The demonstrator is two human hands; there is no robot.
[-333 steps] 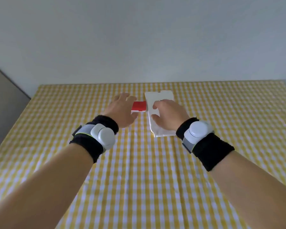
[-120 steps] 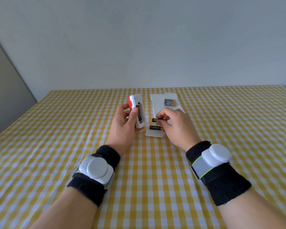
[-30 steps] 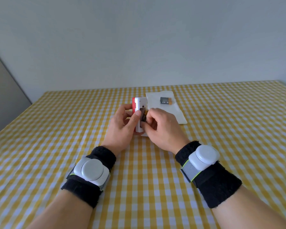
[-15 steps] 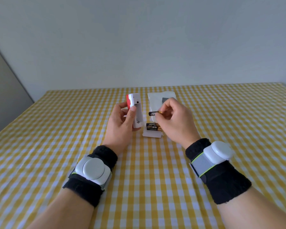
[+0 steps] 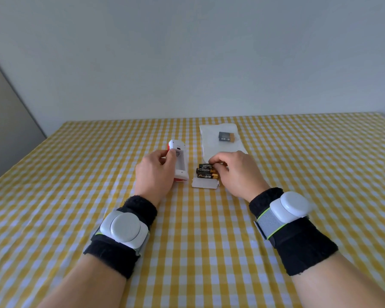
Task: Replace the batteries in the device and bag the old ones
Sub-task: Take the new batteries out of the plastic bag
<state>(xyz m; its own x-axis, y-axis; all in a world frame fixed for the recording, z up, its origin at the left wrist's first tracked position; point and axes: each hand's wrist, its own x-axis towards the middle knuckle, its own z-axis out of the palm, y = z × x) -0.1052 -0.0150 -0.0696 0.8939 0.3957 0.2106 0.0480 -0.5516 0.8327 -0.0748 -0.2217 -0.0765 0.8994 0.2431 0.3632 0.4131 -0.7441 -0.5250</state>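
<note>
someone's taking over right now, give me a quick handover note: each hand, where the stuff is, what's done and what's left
Left hand: holds the white and red device upright on the yellow checked tablecloth, its open battery bay facing right and looking empty.
Right hand: fingertips on the farthest of the loose black and gold batteries lying beside the device.
The white battery cover lies flat just in front of them.
The clear plastic bag lies behind, with a shrink-wrapped pack of batteries resting on it.
Done: cover off, old batteries apparently out.
Left: fit batteries from the pack, close the cover, bag the loose ones.
</note>
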